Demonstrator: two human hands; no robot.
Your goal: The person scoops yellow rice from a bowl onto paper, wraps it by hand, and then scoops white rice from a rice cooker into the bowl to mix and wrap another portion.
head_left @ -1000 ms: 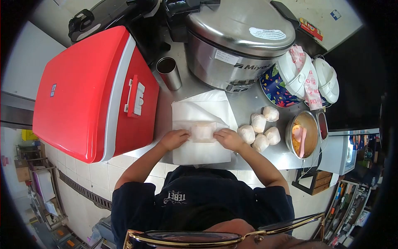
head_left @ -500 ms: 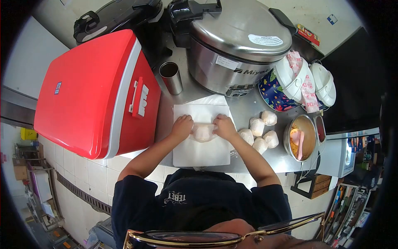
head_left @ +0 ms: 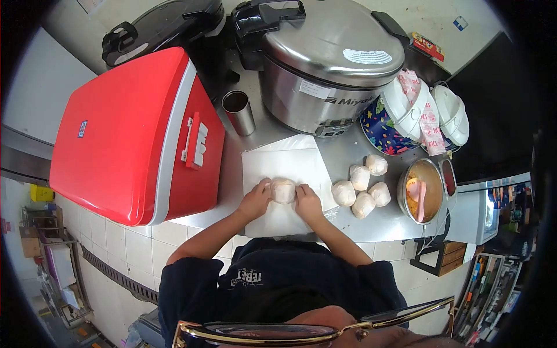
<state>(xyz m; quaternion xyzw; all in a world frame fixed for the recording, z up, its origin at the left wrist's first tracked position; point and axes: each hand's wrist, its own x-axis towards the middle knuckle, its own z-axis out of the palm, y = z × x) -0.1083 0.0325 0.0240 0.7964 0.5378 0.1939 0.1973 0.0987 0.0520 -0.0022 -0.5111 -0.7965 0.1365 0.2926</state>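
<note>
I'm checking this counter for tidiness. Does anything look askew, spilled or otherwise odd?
Only something minor: the white paper stack looks askew, its sheets fanning out unevenly toward the top and right. I see no spill on the visible counter.

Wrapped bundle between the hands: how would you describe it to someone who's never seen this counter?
Find the big red cooler at left, then the white paper sheets right of it. Over those sheets is the small, rounded, pale wrapped bundle. Unlike the five similar bundles clustered further right, it lies between the left hand and right hand.
</note>
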